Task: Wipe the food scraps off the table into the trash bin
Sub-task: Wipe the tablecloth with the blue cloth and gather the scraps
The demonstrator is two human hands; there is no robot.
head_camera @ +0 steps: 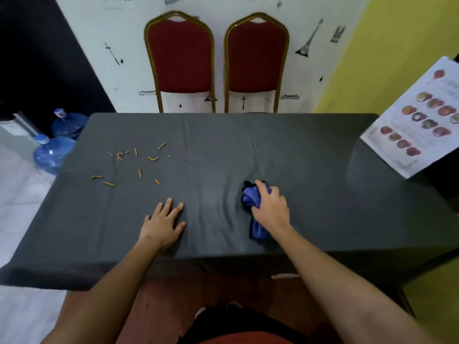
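Several small orange food scraps (139,172) lie scattered on the left part of the table (298,150), which is covered with a dark grey cloth. My right hand (270,207) presses down on a crumpled blue wiping cloth (250,197) near the front edge, right of centre, with its fingers closed over the bundle. My left hand (164,223) rests flat on the tablecloth with fingers spread, below and right of the scraps, holding nothing. No trash bin shows in the head view.
Two red chairs with gold frames (182,60) (255,63) stand behind the table against the wall. Two blue water jugs (51,155) (68,124) sit on the floor at the left. A printed menu sheet (417,120) hangs at the right.
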